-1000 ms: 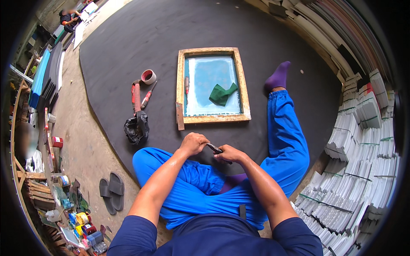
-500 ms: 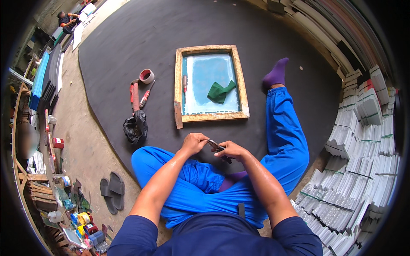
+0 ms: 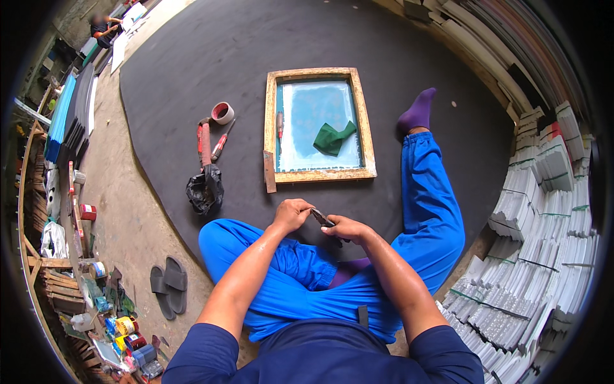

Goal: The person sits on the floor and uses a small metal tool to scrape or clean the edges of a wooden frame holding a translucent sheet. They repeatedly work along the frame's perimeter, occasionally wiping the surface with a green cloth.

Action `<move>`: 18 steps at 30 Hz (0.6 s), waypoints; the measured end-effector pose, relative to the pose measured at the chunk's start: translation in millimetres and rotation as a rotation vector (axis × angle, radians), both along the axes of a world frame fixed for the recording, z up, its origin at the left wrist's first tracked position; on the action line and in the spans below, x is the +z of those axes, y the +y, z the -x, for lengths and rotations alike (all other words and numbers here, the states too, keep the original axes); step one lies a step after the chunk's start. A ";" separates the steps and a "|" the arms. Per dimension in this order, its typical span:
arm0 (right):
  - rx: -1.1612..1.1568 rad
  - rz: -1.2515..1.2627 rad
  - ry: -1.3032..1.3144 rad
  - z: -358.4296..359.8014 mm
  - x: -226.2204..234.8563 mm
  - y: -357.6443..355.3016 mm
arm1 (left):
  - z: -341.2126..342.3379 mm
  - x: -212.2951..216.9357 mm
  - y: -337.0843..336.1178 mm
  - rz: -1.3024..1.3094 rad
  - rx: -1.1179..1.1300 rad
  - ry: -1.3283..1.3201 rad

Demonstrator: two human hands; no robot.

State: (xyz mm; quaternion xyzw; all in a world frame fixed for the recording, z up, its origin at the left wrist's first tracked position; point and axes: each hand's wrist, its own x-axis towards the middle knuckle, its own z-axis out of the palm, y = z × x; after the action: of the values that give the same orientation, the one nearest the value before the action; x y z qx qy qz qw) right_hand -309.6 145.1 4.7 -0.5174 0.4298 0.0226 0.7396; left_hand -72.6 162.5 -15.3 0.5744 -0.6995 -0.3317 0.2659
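Pliers (image 3: 319, 217) are in front of the frame (image 3: 326, 175), the right hand (image 3: 346, 228) curled round their handles. The left hand (image 3: 292, 214) is pinched closed at their tip; whether it grips anything, I cannot tell.

At upper centre, a framed screen (image 3: 320, 176) is lying on the mat (image 3: 185, 77), a cloth (image 3: 332, 139) resting inside. A tape roll (image 3: 224, 120) is sitting left of it, sandals (image 3: 174, 277) lower left; below, pliers (image 3: 320, 218) are sitting in the right hand (image 3: 346, 228).

The dark pliers (image 3: 322, 218) — slimmer-looking a second ago — have turned slightly, showing more width.
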 end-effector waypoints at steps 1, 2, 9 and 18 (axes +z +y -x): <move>0.001 0.029 0.011 -0.8 1.5 -0.8 | -0.2 -0.2 0.3 -0.024 0.017 0.011; 0.002 0.057 0.023 -1.2 3.1 -1.8 | -0.4 -0.4 0.1 -0.033 0.020 0.005; 0.003 -0.024 0.025 0.0 11.2 -1.9 | 0.6 6.6 -1.5 -0.043 0.049 0.012; -0.228 -0.134 -0.032 12.1 24.1 -19.1 | -3.2 42.6 -10.7 -0.273 0.192 -0.543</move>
State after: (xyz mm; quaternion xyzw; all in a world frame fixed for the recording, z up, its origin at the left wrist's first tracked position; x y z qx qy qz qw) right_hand -321.6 126.1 28.8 -0.4149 0.4717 -0.0414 0.7769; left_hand -69.3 151.8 27.3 0.7358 -0.6365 -0.2302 0.0202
